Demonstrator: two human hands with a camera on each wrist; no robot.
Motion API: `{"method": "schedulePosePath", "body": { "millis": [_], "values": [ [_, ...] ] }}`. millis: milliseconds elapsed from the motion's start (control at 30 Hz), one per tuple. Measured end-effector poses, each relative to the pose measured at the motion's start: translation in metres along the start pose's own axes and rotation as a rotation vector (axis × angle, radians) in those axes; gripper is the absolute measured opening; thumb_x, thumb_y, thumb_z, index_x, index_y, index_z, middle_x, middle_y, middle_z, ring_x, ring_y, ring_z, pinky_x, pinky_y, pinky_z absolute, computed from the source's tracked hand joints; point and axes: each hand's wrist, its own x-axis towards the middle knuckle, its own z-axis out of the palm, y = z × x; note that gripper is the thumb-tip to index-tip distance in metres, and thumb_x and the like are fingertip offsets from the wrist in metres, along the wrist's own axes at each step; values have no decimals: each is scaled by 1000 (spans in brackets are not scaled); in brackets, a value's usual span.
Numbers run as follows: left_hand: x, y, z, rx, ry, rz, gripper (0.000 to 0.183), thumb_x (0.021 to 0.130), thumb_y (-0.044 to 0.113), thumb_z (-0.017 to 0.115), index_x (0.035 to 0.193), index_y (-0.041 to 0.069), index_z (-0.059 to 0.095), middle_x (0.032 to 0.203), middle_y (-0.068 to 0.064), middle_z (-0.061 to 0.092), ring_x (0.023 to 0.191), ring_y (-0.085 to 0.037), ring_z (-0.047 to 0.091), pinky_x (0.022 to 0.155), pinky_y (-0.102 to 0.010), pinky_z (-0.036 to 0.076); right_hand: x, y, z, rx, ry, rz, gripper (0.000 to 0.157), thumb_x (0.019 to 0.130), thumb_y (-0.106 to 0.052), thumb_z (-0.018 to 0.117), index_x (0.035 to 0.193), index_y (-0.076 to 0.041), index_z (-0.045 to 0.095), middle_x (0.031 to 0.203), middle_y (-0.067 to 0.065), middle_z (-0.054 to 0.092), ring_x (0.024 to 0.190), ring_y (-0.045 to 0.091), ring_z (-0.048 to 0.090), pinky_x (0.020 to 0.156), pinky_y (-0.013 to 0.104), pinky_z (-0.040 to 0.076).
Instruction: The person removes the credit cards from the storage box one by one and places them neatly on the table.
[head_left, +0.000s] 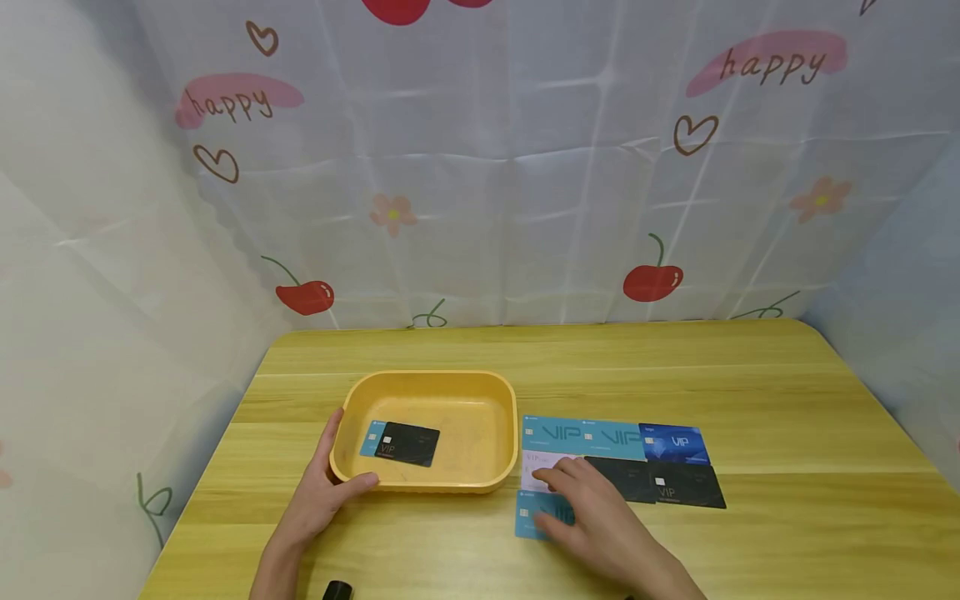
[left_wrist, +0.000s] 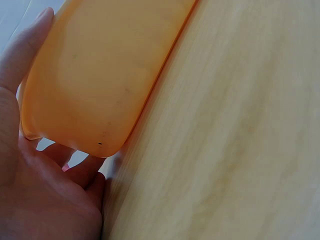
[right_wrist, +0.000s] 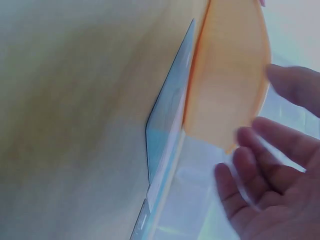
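My left hand (head_left: 318, 496) grips the left end of a yellow plastic basin (head_left: 468, 433), thumb at the near rim and the other fingers round the outer wall. Inside the basin, a black VIP card (head_left: 420, 446) overlaps a light blue card (head_left: 367, 439). Over the cards right of the basin hovers my right hand (head_left: 603, 521), fingers spread and nothing in them. Beneath it are a light blue card (head_left: 527, 527), a pale card (head_left: 534, 460) and a black card (head_left: 626, 479), all partly hidden. In the right wrist view the fingers are apart from the light blue card (right_wrist: 167, 100).
Two light blue VIP cards form the back row with a dark blue card (head_left: 673, 446); another black VIP card (head_left: 690, 485) lies at the right front. A small black object (head_left: 338, 590) shows at the bottom edge. A patterned curtain (head_left: 510, 208) hangs behind the wooden table (head_left: 810, 433).
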Motion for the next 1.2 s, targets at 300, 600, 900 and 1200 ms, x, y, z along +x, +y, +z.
{"method": "schedulePosePath", "body": {
  "millis": [300, 600, 900, 1200],
  "values": [
    [0, 1, 0, -1, 3, -4, 105, 86, 5, 75, 160, 18, 0, 160, -17, 12, 128, -38, 40, 90, -20, 46, 7, -5, -1, 131, 293, -150, 46, 80, -21, 83, 122, -11, 68, 110, -9, 61, 96, 15, 60, 77, 34, 52],
    [0, 1, 0, 8, 3, -10, 105, 87, 6, 75, 160, 21, 1, 161, -16, 11, 129, -37, 38, 91, -19, 44, 19, -14, -4, 187, 326, -169, 56, 82, -23, 82, 133, -12, 62, 129, -2, 59, 117, 20, 57, 88, 45, 52],
    [0, 1, 0, 6, 1, -8, 105, 87, 5, 74, 160, 22, 1, 159, -19, 14, 128, -38, 40, 90, -20, 45, 36, -31, -4, 234, 297, -150, 57, 84, -27, 80, 135, -10, 60, 133, 2, 57, 121, 24, 55, 93, 48, 49],
    [-1, 0, 0, 11, 3, -7, 105, 87, 6, 74, 160, 23, 2, 160, -18, 13, 128, -38, 40, 91, -19, 44, 52, -46, 0, 281, 266, -171, 59, 86, -28, 78, 137, -7, 57, 135, 6, 57, 122, 26, 55, 93, 48, 48]
  ]
}}
